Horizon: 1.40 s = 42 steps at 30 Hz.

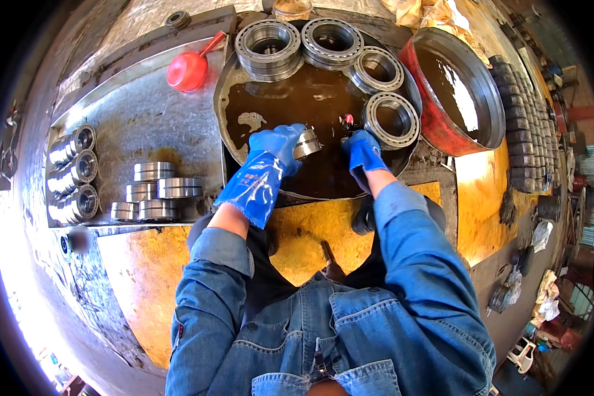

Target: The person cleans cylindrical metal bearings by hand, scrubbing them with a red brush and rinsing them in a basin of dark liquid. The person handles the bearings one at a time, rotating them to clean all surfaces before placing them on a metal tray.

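Note:
My left hand [277, 146], in a blue rubber glove, grips a small steel bearing ring [307, 143] over a round black pan [228, 92] of dark oily liquid. My right hand [363, 150], also in a blue glove, is closed on a small tool with a red tip [348, 121] just right of the ring. Several large steel roller bearings [268, 45] stand along the far and right side of the pan, the nearest bearing [391, 120] beside my right hand.
A red plastic scoop [187, 70] lies left of the pan. Stacks of bearing rings [153, 191] and a row of bearings [72, 175] sit on a metal tray at left. A red drum [457, 92] of dark liquid stands at right, more rings [525, 142] stacked beyond it.

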{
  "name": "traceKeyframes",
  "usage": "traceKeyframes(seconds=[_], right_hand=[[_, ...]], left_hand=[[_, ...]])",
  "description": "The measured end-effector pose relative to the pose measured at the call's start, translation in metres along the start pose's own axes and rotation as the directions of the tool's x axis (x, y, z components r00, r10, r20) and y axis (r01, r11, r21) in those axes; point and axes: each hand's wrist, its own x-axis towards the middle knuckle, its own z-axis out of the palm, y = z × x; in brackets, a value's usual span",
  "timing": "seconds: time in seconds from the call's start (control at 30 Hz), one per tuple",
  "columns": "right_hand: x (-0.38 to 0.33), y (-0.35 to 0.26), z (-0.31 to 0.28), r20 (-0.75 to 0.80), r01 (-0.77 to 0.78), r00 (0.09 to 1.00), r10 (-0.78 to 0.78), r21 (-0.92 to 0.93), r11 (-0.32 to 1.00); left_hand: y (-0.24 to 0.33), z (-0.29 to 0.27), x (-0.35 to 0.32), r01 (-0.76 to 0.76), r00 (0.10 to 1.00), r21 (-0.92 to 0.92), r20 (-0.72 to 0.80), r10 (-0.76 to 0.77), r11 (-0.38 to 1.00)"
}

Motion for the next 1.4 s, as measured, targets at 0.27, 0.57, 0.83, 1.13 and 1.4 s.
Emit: traceKeyframes(seconds=[0.27,0.57,0.83,1.13,1.4], right_hand=[[-0.066,-0.019,-0.075,-0.055,0.138,0.986,-0.156,0.793,0.594],[-0.125,-0.075,-0.062,-0.399,0.687,0.727,-0.560,0.409,0.600],[-0.052,-0.007,-0.056,-0.130,0.269,0.962,-0.241,0.617,0.740],[-0.099,-0.053,-0.049,-0.353,0.640,0.681,-0.641,0.712,0.289],[-0.060,-0.011,0.001,-0.006,0.083,0.977,-0.211,0.930,0.359]], left_hand=[[-0.003,0.005,-0.017,0.152,0.987,0.011,-0.058,-0.151,0.988],[-0.049,0.040,-0.009,0.166,0.981,-0.134,-0.075,-0.177,0.977],[-0.064,0.043,-0.006,-0.001,0.984,-0.138,-0.177,-0.024,0.990],[-0.069,0.044,-0.002,0.027,0.989,-0.138,-0.143,-0.047,0.990],[-0.004,0.014,0.011,0.069,0.995,0.255,-0.092,-0.047,0.964]])
